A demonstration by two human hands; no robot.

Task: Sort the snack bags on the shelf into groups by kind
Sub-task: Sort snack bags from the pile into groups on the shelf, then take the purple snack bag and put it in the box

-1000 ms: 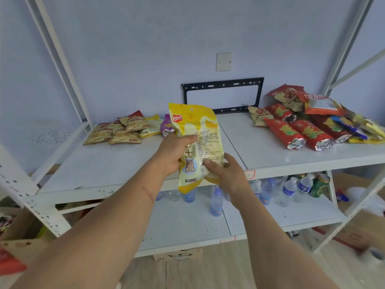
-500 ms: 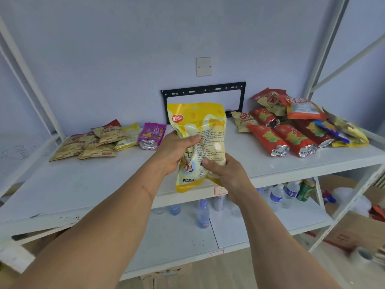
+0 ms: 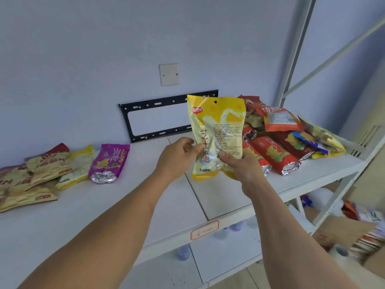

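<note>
I hold a yellow snack bag [image 3: 218,126] upright above the middle of the white shelf [image 3: 104,222]. My right hand [image 3: 242,165] grips its lower right part, thumb on the front. My left hand [image 3: 177,159] pinches its left edge with the fingertips. At the left end of the shelf lie several tan bags [image 3: 31,180], a pale yellow bag [image 3: 77,170] and a purple bag [image 3: 109,161]. At the right end sits a mixed pile of red bags [image 3: 273,155], an orange-red bag [image 3: 279,117] and yellow and blue bags [image 3: 320,138].
A black metal bracket [image 3: 166,115] and a white wall plate [image 3: 169,74] are fixed to the wall behind. White shelf posts [image 3: 295,49] rise at the right. Water bottles [image 3: 183,252] stand on the lower shelf. Cardboard boxes [image 3: 343,230] lie on the floor at right.
My view has swung left and moved closer to the shelf. The yellow bag stays in both hands, and my left hand has shifted from a full grip to pinching the bag's left edge.
</note>
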